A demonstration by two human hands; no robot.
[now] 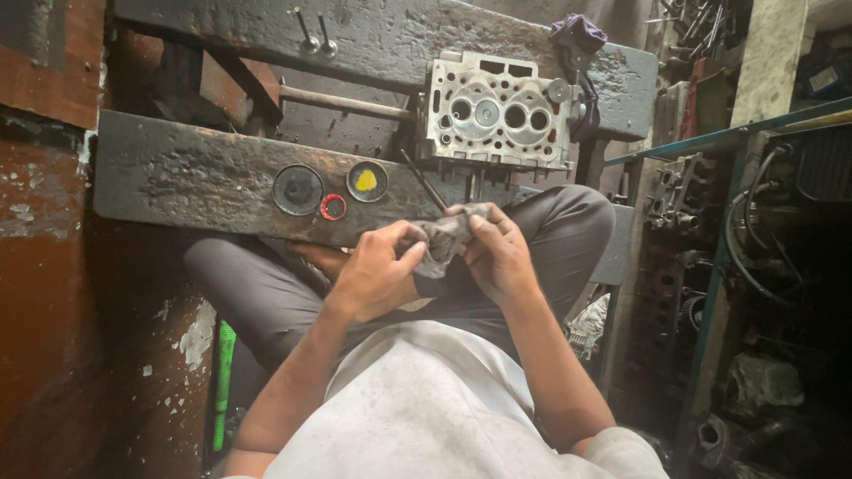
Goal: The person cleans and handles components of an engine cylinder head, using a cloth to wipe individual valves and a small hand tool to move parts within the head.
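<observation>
Left hand (377,270) and right hand (497,253) both closed around a crumpled grey cloth (446,238) above the lap, thin dark metal rod (424,182) rising from the cloth, grey metal cylinder head (497,111) lay on the dark wooden bench (195,177) beyond, small round tins (366,181) nearby.

a: the crumpled grey cloth rag (446,238) is seen as soft, matt and grimy, pinched between the left hand (377,275) and the right hand (497,257). a thin dark metal rod (422,180) is wrapped in it, dull in finish.

b: the pale cast-metal cylinder head (497,111) is shown rough-cast and matt, with smoother machined rings. the blackened wooden bench planks (195,177) are seen as coarse, scorched-looking and greasy.

a: two round dark tins (298,189) are noted, dull metal, one filled with yellow paste (366,180). the rusty red-brown wall (44,310) is flaked.
</observation>
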